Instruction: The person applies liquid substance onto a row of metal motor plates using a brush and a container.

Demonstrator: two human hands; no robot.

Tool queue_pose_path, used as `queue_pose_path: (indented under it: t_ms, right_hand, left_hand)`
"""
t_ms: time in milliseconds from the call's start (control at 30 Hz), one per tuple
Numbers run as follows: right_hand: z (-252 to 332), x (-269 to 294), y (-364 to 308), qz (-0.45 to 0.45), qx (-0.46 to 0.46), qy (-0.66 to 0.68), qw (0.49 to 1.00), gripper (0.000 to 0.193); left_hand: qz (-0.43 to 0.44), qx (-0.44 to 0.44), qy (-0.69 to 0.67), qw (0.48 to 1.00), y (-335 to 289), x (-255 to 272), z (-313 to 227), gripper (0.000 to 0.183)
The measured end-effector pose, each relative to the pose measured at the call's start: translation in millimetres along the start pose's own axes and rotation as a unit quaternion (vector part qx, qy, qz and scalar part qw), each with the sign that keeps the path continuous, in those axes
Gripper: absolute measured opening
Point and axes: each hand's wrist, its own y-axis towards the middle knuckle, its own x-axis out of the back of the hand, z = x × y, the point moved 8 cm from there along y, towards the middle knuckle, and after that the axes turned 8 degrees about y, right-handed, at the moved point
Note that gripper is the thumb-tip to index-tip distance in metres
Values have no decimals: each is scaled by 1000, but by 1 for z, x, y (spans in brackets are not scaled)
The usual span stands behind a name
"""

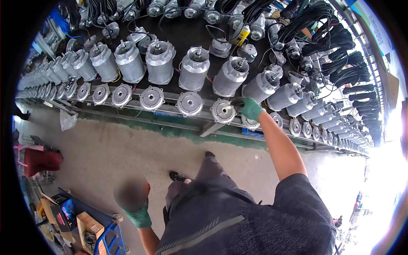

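Note:
My right hand [250, 109], in a green glove with dark fingertips, reaches to the front edge of the bench. Its fingers are bunched together beside a round metal motor end cover [223, 111]; whether something small is between them I cannot make out. Another end cover [250, 122] lies partly under this hand. Behind stands an upright silver motor housing [230, 77] with its shaft pointing up. My left hand [139, 215], also green-gloved, is low at the left, away from the bench. A blurred round patch hides its fingers and anything in them; a bit of red shows at the patch's edge.
Motor housings [160, 63] and end covers [151, 98] line the bench [208, 127] in long rows. Coiled black cables [312, 21] and a yellow bottle [242, 35] are farther back. A blue trolley [111, 238] with boxes stands at lower left, below a dark red cloth [41, 162].

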Motion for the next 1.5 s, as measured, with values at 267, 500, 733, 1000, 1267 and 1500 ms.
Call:
queue_pose_path:
  t_ms: [267,500,733,1000,1267,1500]
  right_hand:
    - [-40,94,-81,-201,-60,70,975,18]
    - [-97,85,-66,-105,-27,24,994,23]
    - [-69,116,-77,65,99,-107,987,26]
    - [-115,229,-143,-184,-61,56,979,20]
    - [-180,226,-144,-121,34,-151,981,22]
    - [-255,182,-130,49,-172,333,926,21]
  left_hand:
    - [-52,129,-293,946,-16,-32,-72,93]
    - [1,-60,61,996,-3,-67,-162,51]
    - [35,-101,114,988,-12,-85,-227,49]
    - [25,-76,29,996,-4,-112,-260,60]
    - [26,-116,-132,984,-10,-165,-204,34]
    - [-71,-174,-36,982,-20,-174,-271,13]
